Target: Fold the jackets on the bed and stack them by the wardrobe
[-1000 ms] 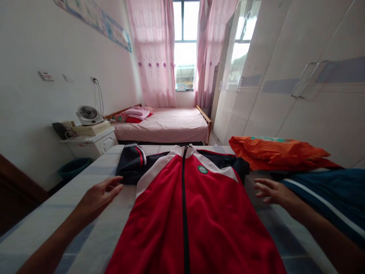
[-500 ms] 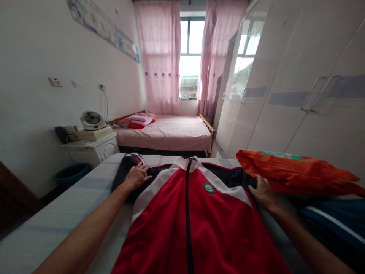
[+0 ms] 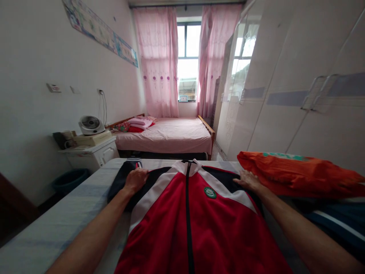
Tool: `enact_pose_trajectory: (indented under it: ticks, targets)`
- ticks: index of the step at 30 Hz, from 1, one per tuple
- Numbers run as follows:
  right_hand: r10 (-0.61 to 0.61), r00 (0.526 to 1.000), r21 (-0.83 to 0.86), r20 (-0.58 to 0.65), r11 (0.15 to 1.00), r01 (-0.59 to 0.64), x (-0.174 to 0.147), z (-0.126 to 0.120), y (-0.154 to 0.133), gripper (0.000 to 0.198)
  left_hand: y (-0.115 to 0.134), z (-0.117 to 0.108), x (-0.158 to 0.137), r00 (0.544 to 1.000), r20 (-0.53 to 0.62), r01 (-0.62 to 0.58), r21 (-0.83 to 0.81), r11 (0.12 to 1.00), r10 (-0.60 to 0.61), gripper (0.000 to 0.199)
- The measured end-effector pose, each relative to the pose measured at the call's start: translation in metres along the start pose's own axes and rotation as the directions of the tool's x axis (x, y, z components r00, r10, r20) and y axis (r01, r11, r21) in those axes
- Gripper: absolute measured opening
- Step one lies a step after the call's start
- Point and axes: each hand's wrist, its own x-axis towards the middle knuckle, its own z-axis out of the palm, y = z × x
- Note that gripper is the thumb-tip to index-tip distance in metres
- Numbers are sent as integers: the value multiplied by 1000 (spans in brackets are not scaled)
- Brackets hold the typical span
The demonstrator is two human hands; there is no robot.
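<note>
A red, white and navy zip-up jacket [image 3: 165, 220] lies front up on the near bed, its collar at the far end and a round green badge on the chest. My left hand [image 3: 136, 179] is closed on the navy sleeve near the shoulder, its fingers curled into the cloth. The rest of that sleeve is folded back, with its striped cuff beside the hand. On the opposite shoulder my right hand [image 3: 248, 179] lies with fingers stretched out over the navy cloth, close to the orange bag.
An orange bag [image 3: 296, 173] and dark blue clothing with a white stripe [image 3: 339, 222] lie at the right. The near bed [image 3: 57, 224] has a pale sheet. Beyond are a pink-covered bed [image 3: 176, 133], a nightstand with a fan [image 3: 91, 125], and a white wardrobe [image 3: 302, 64].
My left hand has gone from lying flat to closing on the sleeve. My right hand has moved inward and up, from the sleeve's outer side to the shoulder, its fingers flattening out.
</note>
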Motion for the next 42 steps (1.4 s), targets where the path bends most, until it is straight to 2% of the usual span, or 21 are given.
enact_pose_trajectory:
  ticks: [2,4,10,13,16,19,22,25,27,29,30,31,33,36,38,40,41,42]
  targets:
    - [-14,999,-11,50,1000,14,1,-6,1,28,-5,-13,1,997,-75,22,16,1000,-21,26]
    - [-31,999,-22,40,999,32,3,-20,0,26,-12,-31,4,989,-140,46,31,998,-41,30]
    - [4,979,-67,-205,998,-18,24,-67,-20,40,-22,-77,28,952,-294,101,39,994,-86,43]
    - [10,964,-79,-265,996,-32,33,-71,-34,40,-17,-81,43,935,-329,144,25,989,-128,36]
    - [24,965,-78,-263,996,-46,28,-62,-41,41,-6,-69,46,942,-303,154,7,988,-144,20]
    - [55,967,-75,-247,994,-75,1,-47,-31,46,11,-47,24,971,-231,58,-20,998,-61,25]
    - [95,976,-74,-196,991,-111,-39,-29,-7,51,29,-24,-23,985,-135,-118,-65,991,108,34]
    - [162,986,60,-28,985,-161,-72,-12,17,58,42,-8,-75,969,-52,-248,-155,956,243,41]
    - [122,983,259,135,953,-154,-83,-7,25,51,46,-1,-100,967,1,-247,-219,944,254,44]
    - [30,973,480,229,866,-139,-85,-10,26,40,47,0,-115,973,63,-196,-281,940,222,45]
    - [11,977,548,213,826,-129,-83,-16,25,36,46,0,-120,976,79,-168,-318,933,203,46]
    - [33,987,575,157,809,-119,-79,-25,24,34,43,-2,-123,981,81,-137,-361,922,177,47]
    - [151,988,531,-30,840,-112,-71,-48,25,36,35,-7,-127,996,49,-45,-444,895,74,49]
    - [276,924,399,-266,904,-155,-68,-82,34,45,17,-17,-137,988,13,140,-498,856,-154,53]
    - [222,880,291,-419,951,-101,-79,-91,39,51,5,-23,-150,967,33,236,-495,837,-253,55]
    - [106,832,154,-545,988,-25,-102,-87,37,52,-4,-29,-167,933,145,351,-563,748,-329,59]
    - [62,840,114,-538,993,0,-117,-80,34,48,-6,-32,-176,903,240,424,-623,657,-355,60]
    - [45,885,117,-463,993,10,-132,-71,30,42,-6,-34,-185,865,352,499,-679,538,-358,60]
